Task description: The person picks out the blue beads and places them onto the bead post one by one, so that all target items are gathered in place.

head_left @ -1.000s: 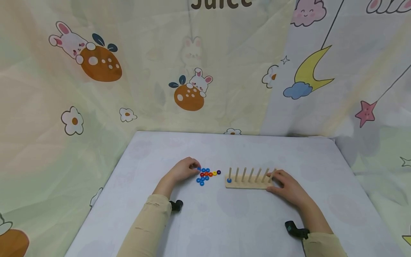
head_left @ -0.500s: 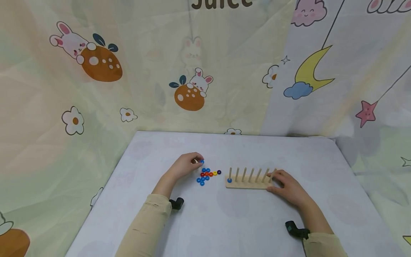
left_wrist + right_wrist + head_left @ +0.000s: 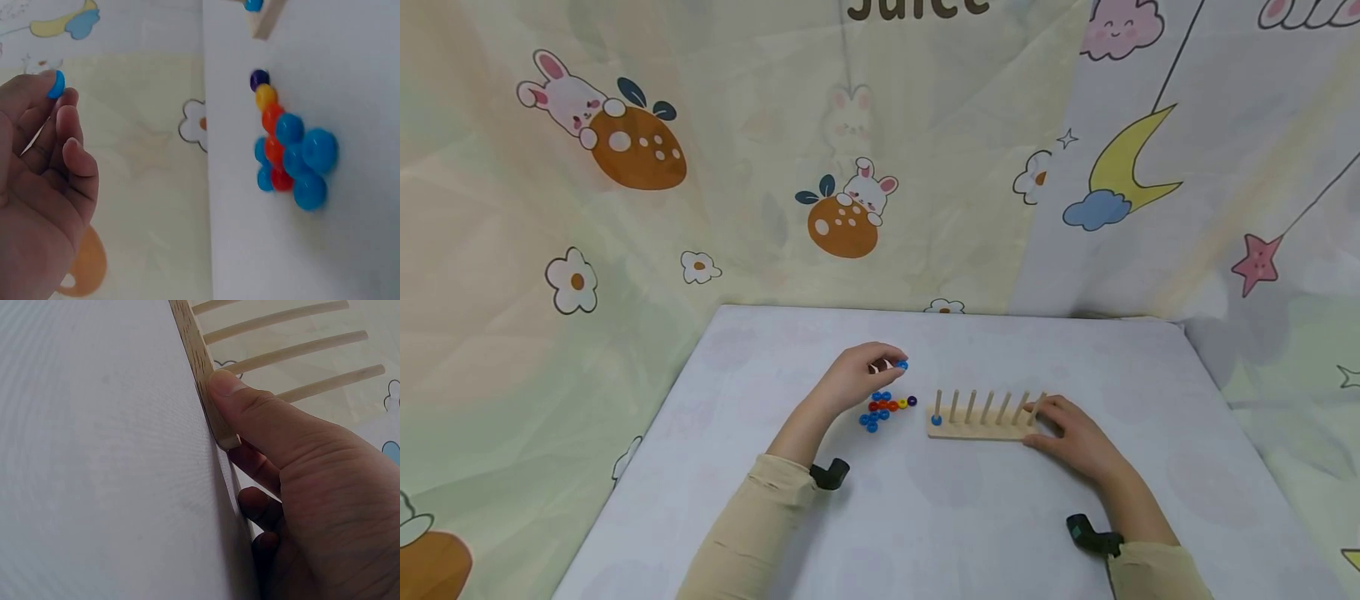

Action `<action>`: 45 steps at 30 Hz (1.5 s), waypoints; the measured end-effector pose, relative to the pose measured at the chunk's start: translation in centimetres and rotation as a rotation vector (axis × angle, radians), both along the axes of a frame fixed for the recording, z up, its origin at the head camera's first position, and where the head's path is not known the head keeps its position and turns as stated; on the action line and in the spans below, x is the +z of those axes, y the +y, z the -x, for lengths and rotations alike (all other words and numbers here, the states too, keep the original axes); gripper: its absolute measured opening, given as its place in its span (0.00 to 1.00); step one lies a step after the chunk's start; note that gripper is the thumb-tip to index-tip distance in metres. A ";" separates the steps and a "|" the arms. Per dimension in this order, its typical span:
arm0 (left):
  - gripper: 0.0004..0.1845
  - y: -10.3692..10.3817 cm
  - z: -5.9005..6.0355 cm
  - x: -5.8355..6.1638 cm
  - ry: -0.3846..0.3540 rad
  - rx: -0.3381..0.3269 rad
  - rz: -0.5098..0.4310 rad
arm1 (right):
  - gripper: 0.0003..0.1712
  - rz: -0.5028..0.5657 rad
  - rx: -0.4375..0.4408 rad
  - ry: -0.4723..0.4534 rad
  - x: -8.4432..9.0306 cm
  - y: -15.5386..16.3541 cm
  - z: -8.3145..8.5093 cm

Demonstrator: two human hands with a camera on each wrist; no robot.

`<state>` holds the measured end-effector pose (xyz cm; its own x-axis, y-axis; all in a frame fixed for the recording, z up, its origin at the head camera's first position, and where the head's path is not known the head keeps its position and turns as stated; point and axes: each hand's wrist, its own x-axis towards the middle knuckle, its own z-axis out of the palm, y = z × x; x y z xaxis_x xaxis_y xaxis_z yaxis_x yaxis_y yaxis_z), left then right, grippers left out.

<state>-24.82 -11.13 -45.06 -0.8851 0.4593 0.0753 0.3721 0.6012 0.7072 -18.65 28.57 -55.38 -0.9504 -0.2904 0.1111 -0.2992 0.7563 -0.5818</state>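
My left hand (image 3: 859, 375) pinches a blue bead (image 3: 57, 85) between thumb and forefinger, raised above the table behind the bead pile. The other fingers curl loosely in the left wrist view. My right hand (image 3: 1071, 433) grips the right end of a wooden peg board (image 3: 977, 430), its thumb (image 3: 234, 394) on the near edge. Upright pegs (image 3: 972, 407) stand in a row along the board. One blue bead (image 3: 936, 421) sits at the foot of the leftmost peg.
Left of the board lies a small cluster of beads: several blue beads (image 3: 319, 150), a few red-orange ones (image 3: 273, 119), a yellow bead (image 3: 266, 97) and a dark purple bead (image 3: 259, 80). A white cloth covers the table (image 3: 925, 517); a printed curtain (image 3: 737, 167) hangs behind it.
My left hand has picked a blue bead from the back left of the cluster, lifted it and carried it to the right. My right hand has stayed on the board.
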 end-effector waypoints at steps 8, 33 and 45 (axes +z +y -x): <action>0.12 2.5 -1.1 0.3 0.031 -0.076 -0.046 | 0.30 -0.006 -0.011 -0.008 0.1 0.1 0.1; 0.10 4.7 -1.7 -2.3 -0.045 -0.088 -0.091 | 0.29 0.004 -0.009 -0.003 0.0 -0.1 0.0; 0.10 4.9 -1.8 -4.4 -0.053 -0.099 -0.106 | 0.29 0.000 -0.013 -0.001 0.0 -0.1 0.0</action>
